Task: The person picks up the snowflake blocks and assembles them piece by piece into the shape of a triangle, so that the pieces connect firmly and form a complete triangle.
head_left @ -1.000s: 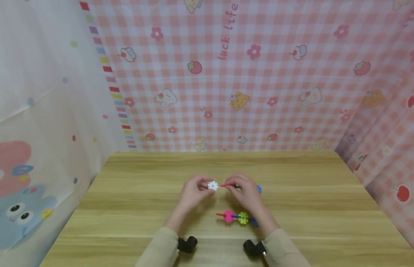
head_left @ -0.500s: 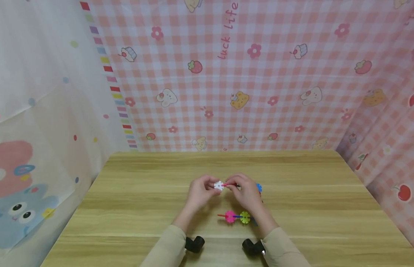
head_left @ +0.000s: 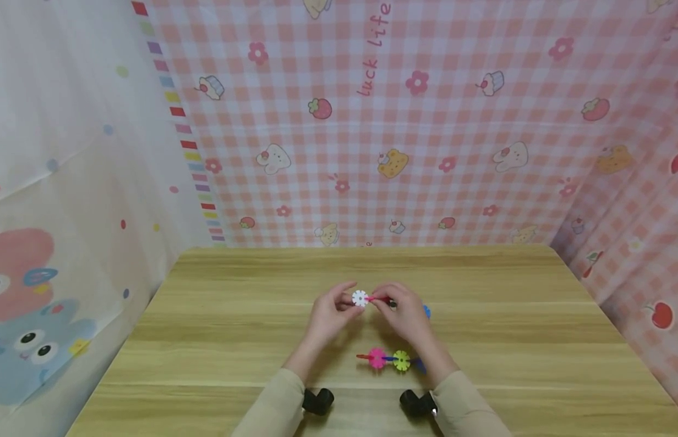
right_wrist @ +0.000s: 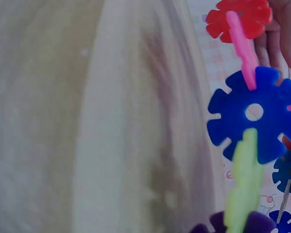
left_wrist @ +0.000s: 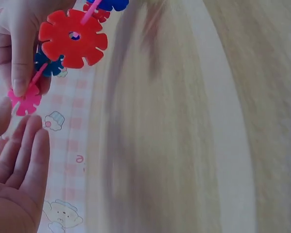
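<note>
Between the thumb and fingers of my left hand (head_left: 329, 312) is a white notched snowflake disc (head_left: 360, 298), a toy building piece. My right hand (head_left: 405, 312) pinches a pink snowflake disc (left_wrist: 26, 101), whose edge meets the white disc's rim. The pink disc ends a chain of interlocked discs that curves round my right hand. In the left wrist view a red disc (left_wrist: 73, 39) of the chain is near the camera. A blue disc (right_wrist: 228, 109) and a yellow-green disc (right_wrist: 245, 179) appear large in the right wrist view. Part of the chain is hidden behind my right hand and wrist.
Nearer me, a pink disc (head_left: 377, 358) and a yellow disc (head_left: 401, 360) show in the chain over the wooden table (head_left: 207, 340). Black wrist cameras (head_left: 318, 402) sit at both sleeves. A pink checked cloth (head_left: 339, 139) hangs behind the table's back edge.
My left hand has moved right, bringing the white disc from apart to against the pink disc. My left index finger has lifted off. The right hand has hardly moved.
</note>
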Action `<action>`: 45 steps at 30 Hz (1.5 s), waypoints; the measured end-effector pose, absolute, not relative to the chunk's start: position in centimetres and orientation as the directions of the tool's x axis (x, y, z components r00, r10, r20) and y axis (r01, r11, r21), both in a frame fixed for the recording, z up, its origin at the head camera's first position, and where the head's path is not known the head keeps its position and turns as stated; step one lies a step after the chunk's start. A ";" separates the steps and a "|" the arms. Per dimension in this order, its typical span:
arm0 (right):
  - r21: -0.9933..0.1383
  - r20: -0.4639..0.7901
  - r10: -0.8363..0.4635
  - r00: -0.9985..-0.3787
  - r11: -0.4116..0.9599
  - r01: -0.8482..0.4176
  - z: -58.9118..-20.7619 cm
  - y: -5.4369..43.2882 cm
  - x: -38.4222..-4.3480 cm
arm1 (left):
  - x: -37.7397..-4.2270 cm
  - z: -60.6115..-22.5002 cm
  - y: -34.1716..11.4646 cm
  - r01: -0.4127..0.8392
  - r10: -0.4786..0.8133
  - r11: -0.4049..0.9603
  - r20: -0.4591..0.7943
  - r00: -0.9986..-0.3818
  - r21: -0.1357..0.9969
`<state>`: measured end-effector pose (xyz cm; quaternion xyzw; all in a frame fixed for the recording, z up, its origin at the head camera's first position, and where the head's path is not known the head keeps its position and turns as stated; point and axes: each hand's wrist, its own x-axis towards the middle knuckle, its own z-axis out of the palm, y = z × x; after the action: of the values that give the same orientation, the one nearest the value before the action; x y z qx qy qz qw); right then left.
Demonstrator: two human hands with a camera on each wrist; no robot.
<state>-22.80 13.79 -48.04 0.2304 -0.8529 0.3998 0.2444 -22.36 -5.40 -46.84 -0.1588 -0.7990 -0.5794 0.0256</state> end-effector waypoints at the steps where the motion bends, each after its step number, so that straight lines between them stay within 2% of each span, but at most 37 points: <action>1: -0.569 0.603 -0.192 -0.774 0.577 -0.586 -48.0 13.8 -22.9 | -22.3 -46.9 -5.5 0.284 0.225 0.280 0.225 -0.948 0.917; 9: -0.613 0.554 -0.103 -0.826 0.621 -0.489 -47.3 14.6 -23.2 | -20.9 -47.4 -7.0 0.216 0.315 0.330 0.109 -0.943 0.919; 13: -0.625 0.563 -0.046 -0.825 0.629 -0.462 -47.2 14.9 -23.3 | -20.2 -47.8 -7.3 0.169 0.358 0.295 0.056 -0.932 0.941; 21: -0.650 0.551 0.015 -0.834 0.635 -0.418 -47.1 15.2 -23.3 | -19.0 -48.5 -6.5 0.027 0.354 0.211 -0.050 -0.934 0.977; 28: -0.668 0.528 0.020 -0.849 0.627 -0.400 -46.9 15.2 -23.2 | -18.5 -49.1 -5.6 0.048 0.354 0.217 -0.033 -0.935 0.975; 34: -0.647 0.577 0.014 -0.817 0.618 -0.447 -47.1 15.2 -23.3 | -18.5 -49.3 -5.0 0.088 0.333 0.259 -0.004 -0.943 0.962; 39: -0.660 0.567 0.021 -0.824 0.610 -0.439 -47.2 15.1 -23.3 | -18.6 -49.0 -4.6 0.090 0.274 0.294 0.007 -0.962 0.952; 45: -0.679 0.552 0.019 -0.834 0.590 -0.436 -47.1 15.0 -23.1 | -19.4 -48.4 -4.3 0.133 0.166 0.291 0.087 -0.982 0.947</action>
<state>-23.08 15.02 -47.06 0.1224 -0.8525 0.4360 0.2612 -19.41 -4.32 -48.42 -0.0933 -0.8034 -0.5879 -0.0140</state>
